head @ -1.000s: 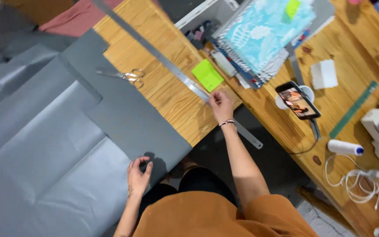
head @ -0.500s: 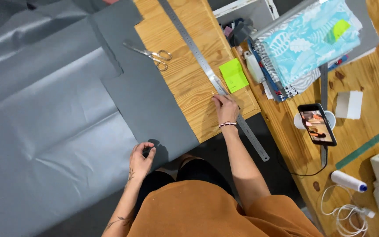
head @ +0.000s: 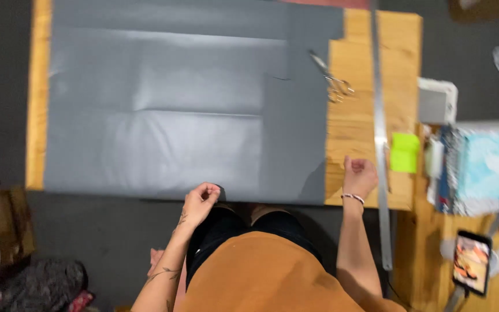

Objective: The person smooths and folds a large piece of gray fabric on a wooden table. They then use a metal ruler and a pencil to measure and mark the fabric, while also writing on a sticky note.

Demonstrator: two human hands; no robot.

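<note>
Fingers of left hand [head: 201, 199] pinch grey fabric [head: 163, 110]; right hand [head: 359, 178], curled empty, beside green notepad [head: 405, 152].

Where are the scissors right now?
In the head view the scissors lie on the bare wooden table, upper right, beside the grey sheet's right edge and left of the long metal ruler, beyond the right hand.

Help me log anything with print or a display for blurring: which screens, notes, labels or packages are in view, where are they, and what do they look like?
Phone: lower right, on a stand, upright dark rectangle, screen lit with an orange and white picture.
Sticky note: on the wooden table beside the long metal ruler, small bright green square.
Patterned folder: right edge, flat rectangle, light blue and white.
White box: above the note, squarish, grey face.
</note>
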